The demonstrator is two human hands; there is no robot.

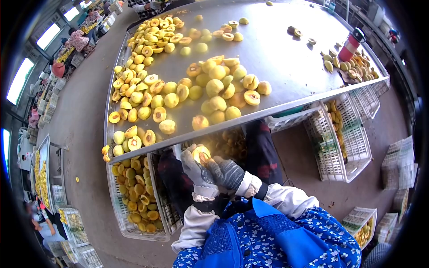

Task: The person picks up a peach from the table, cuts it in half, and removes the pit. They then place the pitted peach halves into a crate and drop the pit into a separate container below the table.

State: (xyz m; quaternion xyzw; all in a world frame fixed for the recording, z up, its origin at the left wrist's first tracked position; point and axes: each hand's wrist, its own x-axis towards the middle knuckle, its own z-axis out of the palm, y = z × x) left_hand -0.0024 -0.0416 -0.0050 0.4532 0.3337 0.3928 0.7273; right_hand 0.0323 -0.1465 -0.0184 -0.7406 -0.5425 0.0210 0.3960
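Nearest in the head view is a blue apron with small white flowers [250, 241], on the near side of the hands. Beyond it, the left hand [196, 169], in a pale grey glove, curls around a cut yellow fruit with a brown centre [201, 154]. The right hand [227, 173], in a darker grey glove, has its fingers bent and drawn close beside that fruit; whether they grip anything cannot be told. Both hands are near the front edge of a shiny metal worktop [286, 67], on its near side. Just beyond them on the worktop lies a loose heap of round yellow fruit, whole and cut [216, 85], and farther to their left a long spread of yellow fruit halves [143, 85]. Far to the right of the hands, a red bottle with a black lid [349, 47] stands among greenish-yellow fruit pieces [357, 69]. Below and left of the hands, a white plastic crate [144, 236] holds yellow-orange halves [139, 196]; well to their right is a white latticed crate [324, 156].
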